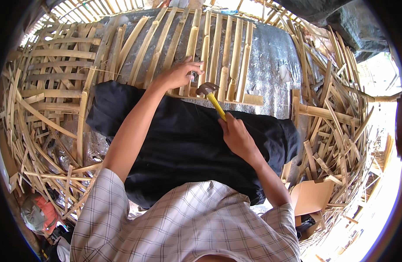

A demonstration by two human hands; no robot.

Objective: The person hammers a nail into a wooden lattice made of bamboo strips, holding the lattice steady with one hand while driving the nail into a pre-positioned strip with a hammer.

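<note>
My right hand (238, 135) is closed round the yellow handle of a claw hammer (216, 105). The hammer's brown head is raised toward the lower ends of a row of split bamboo slats (215, 48). Over these slats hovers or rests my left hand (180, 75), its fingers curved and apart, with a gap between thumb and fingertips. Whether a fingertip touches a slat I cannot tell. A bamboo crosspiece (249, 99) runs under the slats' near ends. Between my arms and the slats, black cloth (179, 144) covers my legs.
Silvery sheeting (271, 65) lies beneath the slats. Loose bamboo strips (336, 126) are heaped at the right, and a woven bamboo lattice (57, 65) stands at the left. An open cardboard box (312, 196) sits by my right elbow. An orange and grey item (41, 214) lies lower left.
</note>
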